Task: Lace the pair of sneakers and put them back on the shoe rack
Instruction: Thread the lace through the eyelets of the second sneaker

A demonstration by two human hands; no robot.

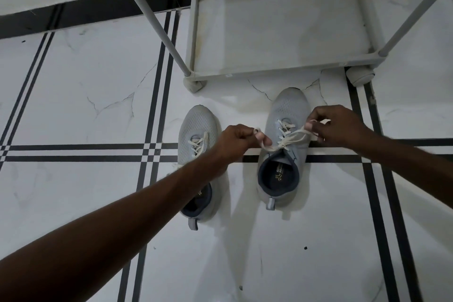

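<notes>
Two grey sneakers stand side by side on the white marble floor [85, 81], toes pointing away toward the shoe rack [282, 71]. The right sneaker [285, 110] sits a little farther off than the left sneaker [198, 122], its toe near the rack's front bar but not touching it.

Both hands are busy over the right sneaker. The left hand [239, 141] has its grip closed on one end of the cream lace [291, 138], fingers pinched together just left of the shoe's tongue. The right hand [339, 125] is clamped on the other end, out to the right, and the lace runs taut between the two hands across the eyelets.

The left sneaker has its own lace threaded, and the left forearm crosses over its heel half. The rack's bottom shelf holds nothing. Black double lines cross the floor under both shoes.
</notes>
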